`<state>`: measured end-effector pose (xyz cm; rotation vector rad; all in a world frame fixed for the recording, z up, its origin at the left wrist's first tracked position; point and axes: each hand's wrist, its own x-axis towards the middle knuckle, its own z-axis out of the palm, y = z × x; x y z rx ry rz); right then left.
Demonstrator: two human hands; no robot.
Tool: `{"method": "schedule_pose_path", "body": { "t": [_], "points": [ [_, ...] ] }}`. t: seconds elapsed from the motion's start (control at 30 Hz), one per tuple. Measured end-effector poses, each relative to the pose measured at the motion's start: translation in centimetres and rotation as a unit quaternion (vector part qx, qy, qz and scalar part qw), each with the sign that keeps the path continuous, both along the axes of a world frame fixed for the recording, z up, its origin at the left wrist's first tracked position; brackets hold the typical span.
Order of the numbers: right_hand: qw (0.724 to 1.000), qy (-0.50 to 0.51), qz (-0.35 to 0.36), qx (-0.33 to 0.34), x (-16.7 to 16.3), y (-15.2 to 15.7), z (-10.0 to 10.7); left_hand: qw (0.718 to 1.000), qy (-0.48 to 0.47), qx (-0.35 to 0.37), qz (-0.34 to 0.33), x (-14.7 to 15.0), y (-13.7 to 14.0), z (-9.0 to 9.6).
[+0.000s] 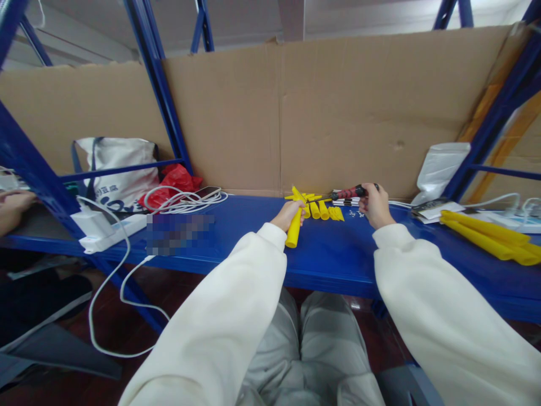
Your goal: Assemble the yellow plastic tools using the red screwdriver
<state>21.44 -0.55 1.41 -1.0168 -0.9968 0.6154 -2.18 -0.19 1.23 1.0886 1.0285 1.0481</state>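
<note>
My left hand [287,215] is closed around a yellow tapered tube [293,234], its wide end pointing toward me. In my right hand [375,206] is a screwdriver [347,193] with a red and black handle, gripped at the handle's end. The screwdriver's thin shaft points left to the tube near my left fingers; whether its tip touches cannot be made out. Several more yellow tubular pieces [323,211] lie on the blue shelf just beyond and between my hands. Small pale parts [355,213], perhaps screws, are scattered beside them.
Long yellow tubes [490,234] rest at the right near a white bag [442,169]. To the left are a white power strip [114,234], coiled white cable [186,200], a red bag [175,179] and a tote bag [120,169]. A cardboard wall [338,113] stands behind; another person's hand [17,203] is far left.
</note>
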Motion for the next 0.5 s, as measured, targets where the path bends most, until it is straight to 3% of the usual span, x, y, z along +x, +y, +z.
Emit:
{"method": "schedule_pose_path", "body": {
  "t": [0.2,0.5],
  "points": [
    [0.999,-0.023,-0.027,0.019,-0.20,-0.19,-0.19,1.000,0.008,0.002,0.004,0.03,-0.19,0.05],
    [0.998,0.061,-0.014,-0.005,-0.53,-0.20,0.42,1.000,0.001,0.005,-0.006,0.02,-0.21,0.19]
  ]
}}
